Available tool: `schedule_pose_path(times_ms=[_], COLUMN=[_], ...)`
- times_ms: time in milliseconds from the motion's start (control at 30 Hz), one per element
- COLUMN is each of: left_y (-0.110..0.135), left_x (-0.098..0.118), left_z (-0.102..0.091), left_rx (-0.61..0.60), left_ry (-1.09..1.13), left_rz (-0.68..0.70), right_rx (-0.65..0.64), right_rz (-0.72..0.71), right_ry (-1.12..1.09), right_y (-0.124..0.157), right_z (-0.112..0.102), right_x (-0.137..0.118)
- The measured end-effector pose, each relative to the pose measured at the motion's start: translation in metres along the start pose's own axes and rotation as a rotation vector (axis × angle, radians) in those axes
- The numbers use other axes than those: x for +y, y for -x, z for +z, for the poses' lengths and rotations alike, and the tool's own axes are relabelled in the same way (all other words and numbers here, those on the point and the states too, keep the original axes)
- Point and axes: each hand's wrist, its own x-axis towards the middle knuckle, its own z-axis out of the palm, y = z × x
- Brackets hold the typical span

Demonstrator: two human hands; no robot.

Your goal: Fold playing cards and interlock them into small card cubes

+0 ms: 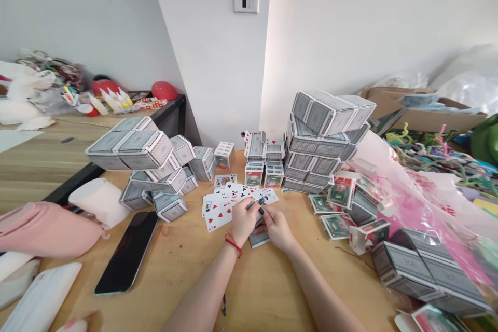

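Observation:
My left hand (pixel 244 220), with a red string bracelet (pixel 233 245) on its wrist, meets my right hand (pixel 277 227) at the middle of the table. The fingers of both are closed around a grey-backed playing card (pixel 258 222), mostly hidden by them. Just beneath lies a grey-backed card or small stack (pixel 259 240). Loose face-up playing cards (pixel 220 212) spread out beyond my left hand, among them hearts and clubs. Behind these stand small cubes folded from cards (pixel 254 175), some with red and white faces.
Tall stacks of grey card blocks rise at left (pixel 143 148) and right (pixel 317 140). A black phone (pixel 126 254) lies left, near a pink pouch (pixel 50 229). Card boxes (pixel 341 191) and plastic wrapping (pixel 420 192) crowd the right side. A wall stands behind the table (pixel 194 280).

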Motion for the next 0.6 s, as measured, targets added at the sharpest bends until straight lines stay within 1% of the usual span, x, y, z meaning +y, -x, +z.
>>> schedule_pose_path(times_ms=[167, 300, 433, 533, 600], left_y=[-0.002, -0.005, -0.007, -0.006, -0.005], left_x=[0.001, 0.002, 0.002, 0.001, 0.0], left_z=[-0.002, -0.005, -0.006, -0.003, -0.002], left_rx=[0.006, -0.071, -0.157, -0.176, -0.186], left_ry=[0.179, 0.32, 0.541, 0.642, 0.606], left_rz=[-0.134, -0.185, -0.288, -0.281, -0.224], right_rx=[0.022, 0.057, 0.097, 0.171, 0.214], right_rz=[-0.001, -0.007, -0.021, -0.048, -0.073], right_ry=[0.065, 0.034, -0.073, -0.189, -0.254], right_y=[0.001, 0.002, 0.001, 0.0, -0.001], right_z=[0.003, 0.005, 0.003, 0.001, 0.001], right_x=[0.002, 0.0, -0.004, -0.007, -0.009])
